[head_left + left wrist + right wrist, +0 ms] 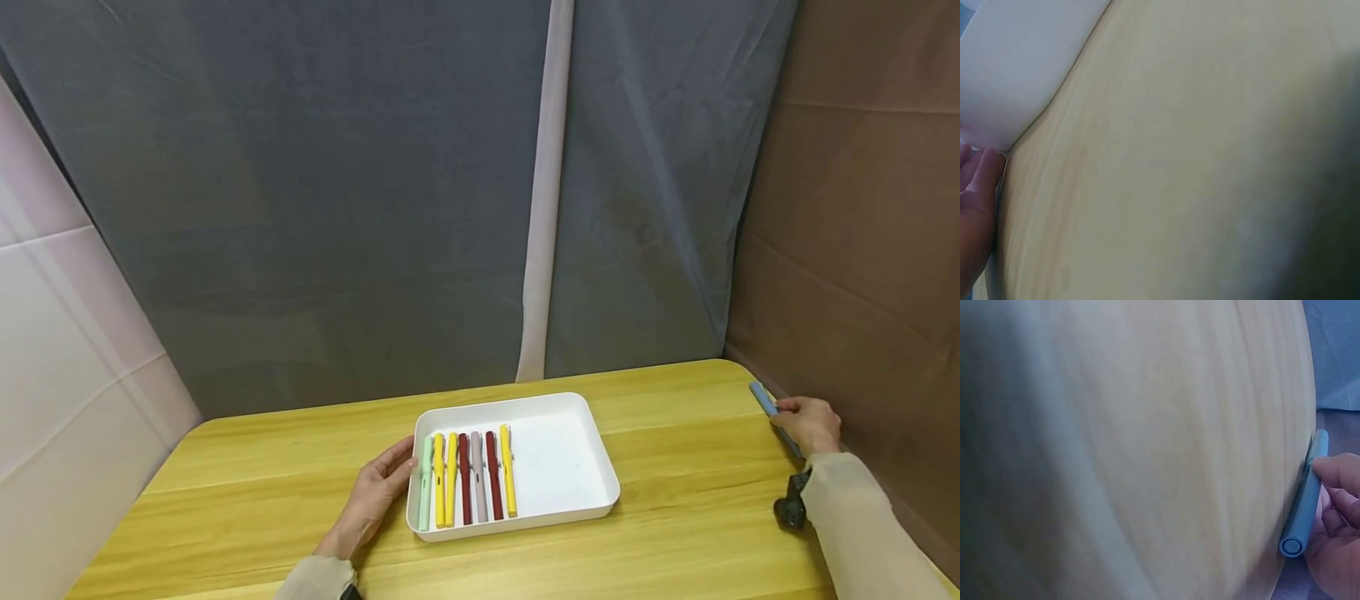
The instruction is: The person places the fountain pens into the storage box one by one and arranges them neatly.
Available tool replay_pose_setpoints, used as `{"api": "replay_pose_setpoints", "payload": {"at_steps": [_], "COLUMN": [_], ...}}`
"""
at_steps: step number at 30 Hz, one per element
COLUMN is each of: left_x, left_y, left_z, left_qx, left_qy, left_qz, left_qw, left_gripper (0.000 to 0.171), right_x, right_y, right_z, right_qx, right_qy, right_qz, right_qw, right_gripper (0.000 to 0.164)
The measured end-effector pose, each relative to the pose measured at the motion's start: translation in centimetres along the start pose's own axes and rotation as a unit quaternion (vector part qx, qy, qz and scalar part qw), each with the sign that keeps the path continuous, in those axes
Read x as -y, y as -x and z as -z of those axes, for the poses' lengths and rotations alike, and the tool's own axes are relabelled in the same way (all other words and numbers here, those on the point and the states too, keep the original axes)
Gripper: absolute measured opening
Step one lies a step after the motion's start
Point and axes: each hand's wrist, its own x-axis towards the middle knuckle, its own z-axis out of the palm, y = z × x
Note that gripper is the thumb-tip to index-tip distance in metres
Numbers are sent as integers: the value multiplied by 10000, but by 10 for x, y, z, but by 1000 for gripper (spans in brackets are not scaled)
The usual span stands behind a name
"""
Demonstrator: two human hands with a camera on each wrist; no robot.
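Near the middle of the table, a white tray (pixel 562 467) holds a row of capped pens side by side: a mint green pen (pixel 426 483), yellow pens (pixel 451 481), dark red pens (pixel 492 475) and a greyish pen (pixel 478 477). My left hand (pixel 372 493) rests against the tray's left side, fingers fairly straight; in the left wrist view only part of that hand (pixel 979 200) shows beside the tray wall (pixel 1016 62). At the table's far right, my right hand (pixel 810 425) pinches a blue pen (pixel 763 398). Thumb and fingers grip its barrel (pixel 1304 509) in the right wrist view.
The wooden table (pixel 675 467) has rounded far corners. Behind it hangs a dark grey curtain (pixel 337 208) with a pale strip (pixel 547 192). A brown cloth (pixel 855 225) borders the right edge close to my right hand, and a pale cloth (pixel 67 292) stands at the left.
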Motion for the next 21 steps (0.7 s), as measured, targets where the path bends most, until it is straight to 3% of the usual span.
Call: {"api": "replay_pose_setpoints", "payload": {"at_steps": [10,21], "left_x": [1,1], "left_y": [1,0], "left_z": [-2,-3], "left_qx": [-32,-29], "left_qy": [72,153], "left_qz": [34,12], "left_qw": [10000,9999], "left_gripper": [52,52], "right_x": [2,3], "right_y": [1,3], "right_z": [1,-1], "right_qx": [56,0], "right_qy": [151,-47], "right_qz": [-102,-40], "right_qw": [9998,10000], "right_gripper": [38,40]}}
